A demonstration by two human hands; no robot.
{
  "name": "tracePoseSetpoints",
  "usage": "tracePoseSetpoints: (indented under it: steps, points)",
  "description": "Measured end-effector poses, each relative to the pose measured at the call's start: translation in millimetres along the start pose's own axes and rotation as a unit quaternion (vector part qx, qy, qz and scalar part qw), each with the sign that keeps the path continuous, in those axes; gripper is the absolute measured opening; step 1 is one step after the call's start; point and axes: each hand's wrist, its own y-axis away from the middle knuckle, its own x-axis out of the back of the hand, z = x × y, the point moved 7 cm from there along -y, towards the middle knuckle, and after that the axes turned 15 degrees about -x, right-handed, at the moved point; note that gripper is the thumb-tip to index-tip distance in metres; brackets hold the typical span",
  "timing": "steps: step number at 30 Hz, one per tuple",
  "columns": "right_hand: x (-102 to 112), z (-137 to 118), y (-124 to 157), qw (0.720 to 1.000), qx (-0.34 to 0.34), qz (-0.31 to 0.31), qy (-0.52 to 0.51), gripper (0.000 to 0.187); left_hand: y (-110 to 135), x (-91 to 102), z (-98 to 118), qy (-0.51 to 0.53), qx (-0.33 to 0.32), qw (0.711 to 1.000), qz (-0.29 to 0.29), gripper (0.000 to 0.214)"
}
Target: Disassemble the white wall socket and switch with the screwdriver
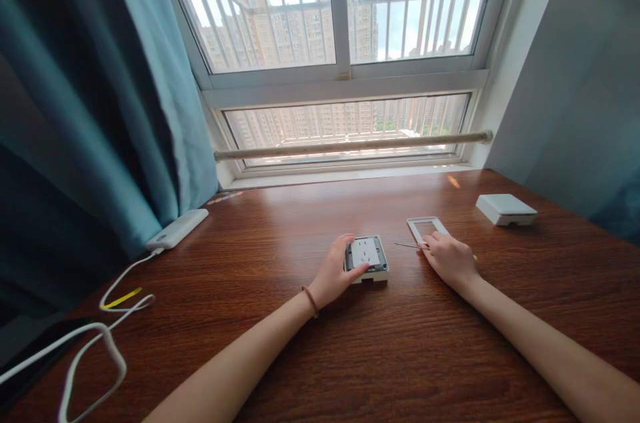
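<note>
A wall socket (367,253) on a white mounting box lies on the table, its cover frame off and its grey inner edge bare. My left hand (341,264) grips it from the left, thumb along the near side and fingers over the far left corner. To the right, my right hand (447,256) is closed around a screwdriver (407,245), whose thin metal shaft points left towards the socket. The same hand rests at the near edge of a white cover frame (413,228) lying flat. Most of the screwdriver's handle is hidden in the fingers.
A second white box with a cover (507,208) stands at the right of the brown wooden table (310,216). At the left are a white power strip (177,229), its looping white cable (120,273) and a yellow strip (123,297). A blue curtain (165,109) hangs beside the window.
</note>
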Motion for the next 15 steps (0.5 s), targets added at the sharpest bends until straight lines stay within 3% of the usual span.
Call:
tracePoseSetpoints:
  steps: [5, 8, 11, 15]
  points:
    - [43.4, -21.0, 20.6, 0.971, 0.142, 0.122, -0.146, 0.028, 0.6, 4.4, 4.9, -0.051, -0.031, 0.998, 0.019, 0.045]
    - [68.8, -29.9, 41.6, 0.938, 0.201, 0.198, -0.204, 0.032, 0.6, 8.6, 20.5, -0.114, -0.081, 0.990, 0.023, 0.041]
    - [84.1, -40.5, 61.9, 0.903, 0.275, 0.226, -0.242, 0.032, 4.8, 12.7, 41.8, -0.157, -0.143, 0.977, 0.025, 0.036]
    - [98.9, -49.4, 81.4, 0.871, 0.333, 0.261, -0.251, 0.032, 13.3, 1.2, 67.6, -0.118, -0.169, 0.977, -0.051, 0.019]
